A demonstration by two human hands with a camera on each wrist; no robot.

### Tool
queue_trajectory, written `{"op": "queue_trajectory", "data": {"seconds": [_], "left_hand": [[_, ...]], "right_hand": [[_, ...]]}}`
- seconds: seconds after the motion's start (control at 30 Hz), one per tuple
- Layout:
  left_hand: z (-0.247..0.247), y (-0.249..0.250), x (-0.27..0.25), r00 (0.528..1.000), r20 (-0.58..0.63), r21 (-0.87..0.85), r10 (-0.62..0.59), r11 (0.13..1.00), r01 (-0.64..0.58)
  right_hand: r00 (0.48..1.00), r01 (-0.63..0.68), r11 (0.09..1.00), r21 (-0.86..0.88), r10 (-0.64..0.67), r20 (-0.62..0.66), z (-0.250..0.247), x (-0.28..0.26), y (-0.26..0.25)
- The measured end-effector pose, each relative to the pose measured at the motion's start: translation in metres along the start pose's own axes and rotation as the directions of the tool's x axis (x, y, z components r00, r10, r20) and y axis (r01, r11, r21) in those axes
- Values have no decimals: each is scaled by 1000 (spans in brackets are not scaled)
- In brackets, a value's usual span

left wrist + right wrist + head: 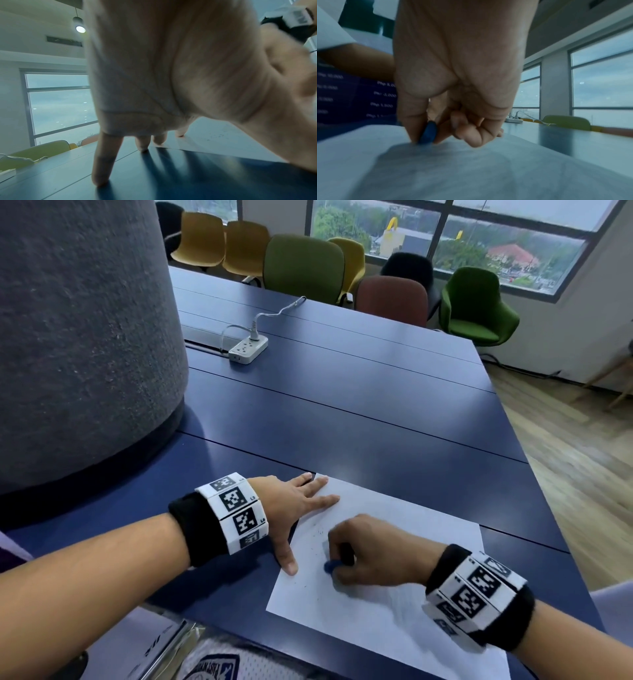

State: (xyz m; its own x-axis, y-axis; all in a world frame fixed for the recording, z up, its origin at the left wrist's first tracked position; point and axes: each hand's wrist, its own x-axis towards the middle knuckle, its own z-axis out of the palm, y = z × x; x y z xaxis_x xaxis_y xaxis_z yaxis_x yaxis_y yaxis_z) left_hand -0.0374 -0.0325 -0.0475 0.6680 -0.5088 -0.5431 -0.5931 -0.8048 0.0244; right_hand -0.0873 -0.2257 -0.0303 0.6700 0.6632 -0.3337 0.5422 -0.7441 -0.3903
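Right hand (373, 549) pinches the blue eraser (331, 566) between thumb and curled fingers, its tip on the paper (411, 546). Left hand (294, 508), fingers straight and spread, presses the paper's edge onto the table (342, 422).

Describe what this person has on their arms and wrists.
Both forearms are bare, no sleeves. The left hand has a white bracelet of flat blocks printed with black square codes, then a black cloth band up the arm. The right hand has a matching bracelet and matching band. No rings or gloves show.
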Motion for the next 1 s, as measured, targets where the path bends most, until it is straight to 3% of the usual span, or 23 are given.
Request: {"op": "queue_trajectory", "data": {"seconds": [0.07,0.2,0.33,0.5,0.63,0.77,0.87,1.0], "left_hand": [[1,1,1,1000,1,-1,-1,1000,1],[-1,2,0,1000,7,-7,-5,1000,5],[0,1,0,1000,11,-15,-3,1000,3],[0,2,-1,1000,10,-11,-7,1000,7],[-1,2,-1,1000,15,-10,-5,1000,5],[-1,2,-1,1000,18,-4,-8,1000,8],[-1,2,-2,1000,18,3,-8,1000,8],[0,2,-2,1000,2,-6,-4,1000,4]], "right_hand": [[1000,5,1000,-4,-5,-27,4,0,0],[990,76,997,9,-76,122,8,-4,-12],[998,-24,1000,6,24,-54,-4,7,6],[989,71,997,28,-74,126,4,-5,-4],[998,-10,1000,-8,10,-64,-3,1,12],[992,36,999,13,-38,121,1,-7,-1],[999,-42,998,-37,42,-10,-12,10,9],[963,-179,982,-64,161,-215,-27,41,39]]}}
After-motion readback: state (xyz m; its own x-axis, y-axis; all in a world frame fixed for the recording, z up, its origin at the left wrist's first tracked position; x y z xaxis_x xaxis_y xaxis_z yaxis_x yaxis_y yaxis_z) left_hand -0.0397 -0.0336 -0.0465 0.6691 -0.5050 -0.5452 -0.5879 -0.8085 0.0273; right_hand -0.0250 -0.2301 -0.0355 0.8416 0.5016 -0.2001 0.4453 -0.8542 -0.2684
